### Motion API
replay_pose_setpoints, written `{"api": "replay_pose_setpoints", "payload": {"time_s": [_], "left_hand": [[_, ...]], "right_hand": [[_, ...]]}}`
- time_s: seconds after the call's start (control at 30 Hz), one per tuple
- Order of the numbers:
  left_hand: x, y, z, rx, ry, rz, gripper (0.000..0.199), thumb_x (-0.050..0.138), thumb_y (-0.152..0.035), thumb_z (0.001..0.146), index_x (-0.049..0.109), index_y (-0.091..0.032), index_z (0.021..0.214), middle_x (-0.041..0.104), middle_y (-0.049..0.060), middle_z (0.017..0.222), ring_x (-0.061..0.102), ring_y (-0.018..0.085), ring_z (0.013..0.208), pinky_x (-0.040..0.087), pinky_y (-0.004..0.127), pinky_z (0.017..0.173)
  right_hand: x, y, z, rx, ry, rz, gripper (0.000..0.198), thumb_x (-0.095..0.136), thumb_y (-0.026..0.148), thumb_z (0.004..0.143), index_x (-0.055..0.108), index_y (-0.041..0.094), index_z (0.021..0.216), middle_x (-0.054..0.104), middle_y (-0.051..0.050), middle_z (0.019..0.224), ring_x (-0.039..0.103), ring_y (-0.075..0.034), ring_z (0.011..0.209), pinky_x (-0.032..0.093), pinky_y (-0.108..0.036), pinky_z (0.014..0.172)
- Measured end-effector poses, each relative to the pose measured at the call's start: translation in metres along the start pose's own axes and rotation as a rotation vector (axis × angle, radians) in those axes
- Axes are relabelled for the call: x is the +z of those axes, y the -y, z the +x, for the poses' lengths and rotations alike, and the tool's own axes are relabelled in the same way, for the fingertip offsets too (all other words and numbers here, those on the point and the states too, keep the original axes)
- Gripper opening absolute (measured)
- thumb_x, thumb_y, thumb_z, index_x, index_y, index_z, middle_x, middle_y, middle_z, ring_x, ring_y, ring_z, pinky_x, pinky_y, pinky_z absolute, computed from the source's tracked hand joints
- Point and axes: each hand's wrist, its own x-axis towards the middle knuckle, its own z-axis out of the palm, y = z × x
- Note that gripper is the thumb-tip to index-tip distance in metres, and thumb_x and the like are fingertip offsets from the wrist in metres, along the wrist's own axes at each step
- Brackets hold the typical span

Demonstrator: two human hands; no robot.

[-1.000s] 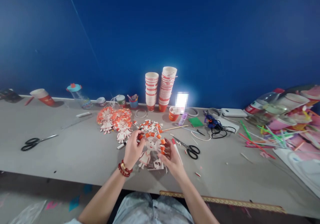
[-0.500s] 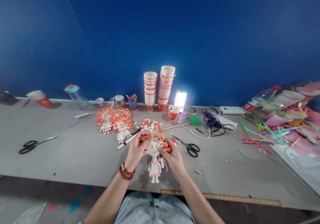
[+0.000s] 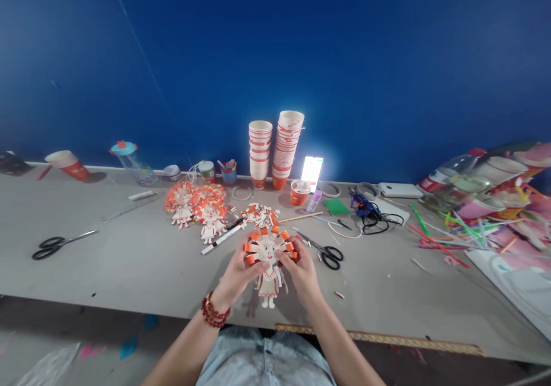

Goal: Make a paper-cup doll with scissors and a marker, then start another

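Note:
Between my two hands, above the table's near edge, is a paper doll (image 3: pixel 268 285) with a white dress, a drawn face and curled orange-and-white paper strips for hair. My left hand (image 3: pixel 238 270) grips its left side, the thumb lying across near the neck. On the other side my right hand (image 3: pixel 300 265) pinches it by the face, with the thumb on the cheek. Fingers behind the doll are hidden. Several similar paper dolls (image 3: pixel 212 222) lie in a heap to the left, beside paper scraps (image 3: pixel 260 215) and a black-and-white marker (image 3: pixel 221 240).
Black-handled scissors (image 3: pixel 331 257) lie right of my hands; another pair of scissors (image 3: pixel 51 247) is far left. Two paper cup stacks (image 3: pixel 260 156) stand by the blue wall, near a lit phone (image 3: pixel 311 172). A glue gun (image 3: pixel 365 207) and a craft-material pile (image 3: pixel 486 202) are rightward.
My left hand has shifted from the hair strips down to the doll's side, its thumb now near the neck. The doll has risen slightly and its curled strips show more fully.

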Motion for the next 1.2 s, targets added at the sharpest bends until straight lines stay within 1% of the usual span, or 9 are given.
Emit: {"api": "replay_pose_setpoints", "payload": {"time_s": [0.13, 0.33, 0.47, 0.6, 0.77, 0.87, 0.97, 1.07, 1.2], "left_hand": [[0.011, 0.009, 0.002, -0.02, -0.139, 0.044, 0.052, 0.071, -0.034, 0.079, 0.054, -0.019, 0.126, 0.068, 0.011, 0.12, 0.066, 0.027, 0.109, 0.05, 0.04, 0.098], [0.01, 0.013, 0.001, -0.007, -0.176, 0.009, 0.056, 0.071, -0.033, 0.08, 0.05, -0.018, 0.13, 0.07, 0.011, 0.116, 0.067, 0.026, 0.105, 0.052, 0.039, 0.093], [0.011, 0.015, 0.002, 0.015, -0.205, 0.022, 0.048, 0.072, -0.031, 0.078, 0.057, -0.018, 0.121, 0.071, 0.01, 0.115, 0.068, 0.025, 0.104, 0.053, 0.036, 0.091], [0.012, 0.018, 0.004, 0.017, -0.286, 0.059, 0.046, 0.076, -0.033, 0.073, 0.063, -0.019, 0.115, 0.075, 0.008, 0.103, 0.071, 0.024, 0.093, 0.055, 0.032, 0.083], [0.013, 0.019, 0.001, -0.081, -0.262, -0.141, 0.046, 0.078, -0.033, 0.071, 0.064, -0.016, 0.112, 0.073, 0.011, 0.107, 0.071, 0.026, 0.095, 0.056, 0.035, 0.082], [0.011, 0.023, -0.003, -0.064, -0.259, -0.154, 0.041, 0.077, -0.034, 0.072, 0.066, -0.016, 0.106, 0.073, 0.011, 0.107, 0.07, 0.026, 0.097, 0.056, 0.034, 0.084], [0.005, 0.031, -0.003, -0.007, -0.251, -0.089, 0.039, 0.076, -0.034, 0.072, 0.065, -0.017, 0.106, 0.072, 0.01, 0.106, 0.069, 0.025, 0.096, 0.055, 0.032, 0.084], [-0.002, 0.038, 0.0, 0.053, -0.274, 0.041, 0.034, 0.074, -0.033, 0.074, 0.064, -0.018, 0.103, 0.072, 0.009, 0.1, 0.069, 0.022, 0.088, 0.054, 0.03, 0.079], [-0.006, 0.041, 0.0, 0.081, -0.282, 0.169, 0.029, 0.07, -0.034, 0.077, 0.062, -0.019, 0.1, 0.071, 0.007, 0.096, 0.068, 0.021, 0.084, 0.054, 0.03, 0.077]], "right_hand": [[0.002, 0.002, -0.002, 0.019, -0.002, 0.008, 0.038, 0.078, 0.035, 0.074, 0.063, 0.019, 0.104, 0.066, 0.0, 0.083, 0.062, -0.014, 0.066, 0.052, -0.024, 0.06], [0.0, 0.003, -0.001, 0.031, 0.026, 0.043, 0.033, 0.076, 0.035, 0.076, 0.063, 0.019, 0.102, 0.063, 0.002, 0.076, 0.057, -0.011, 0.059, 0.051, -0.022, 0.057], [0.001, -0.004, -0.001, 0.025, 0.007, 0.005, 0.035, 0.076, 0.038, 0.075, 0.062, 0.019, 0.101, 0.061, 0.003, 0.073, 0.057, -0.011, 0.057, 0.051, -0.022, 0.056], [0.002, -0.004, -0.002, 0.022, -0.002, -0.022, 0.037, 0.077, 0.04, 0.074, 0.062, 0.02, 0.101, 0.063, 0.001, 0.077, 0.059, -0.012, 0.06, 0.052, -0.023, 0.058], [0.0, 0.001, -0.002, 0.031, 0.013, 0.025, 0.033, 0.077, 0.039, 0.074, 0.061, 0.02, 0.096, 0.061, 0.003, 0.071, 0.056, -0.01, 0.055, 0.051, -0.02, 0.056], [-0.003, 0.001, -0.001, 0.026, -0.003, 0.038, 0.032, 0.078, 0.038, 0.073, 0.062, 0.02, 0.094, 0.061, 0.004, 0.07, 0.056, -0.01, 0.056, 0.051, -0.02, 0.056], [-0.004, -0.003, 0.0, 0.02, 0.005, 0.013, 0.031, 0.077, 0.039, 0.074, 0.062, 0.02, 0.094, 0.061, 0.003, 0.071, 0.057, -0.01, 0.057, 0.051, -0.02, 0.057], [-0.004, -0.006, 0.0, 0.006, 0.037, 0.0, 0.034, 0.077, 0.038, 0.075, 0.062, 0.02, 0.099, 0.065, 0.001, 0.079, 0.061, -0.013, 0.062, 0.053, -0.023, 0.061], [-0.004, -0.01, 0.001, -0.013, 0.072, -0.054, 0.039, 0.076, 0.038, 0.076, 0.059, 0.02, 0.106, 0.066, -0.001, 0.083, 0.064, -0.015, 0.066, 0.055, -0.026, 0.064]]}}
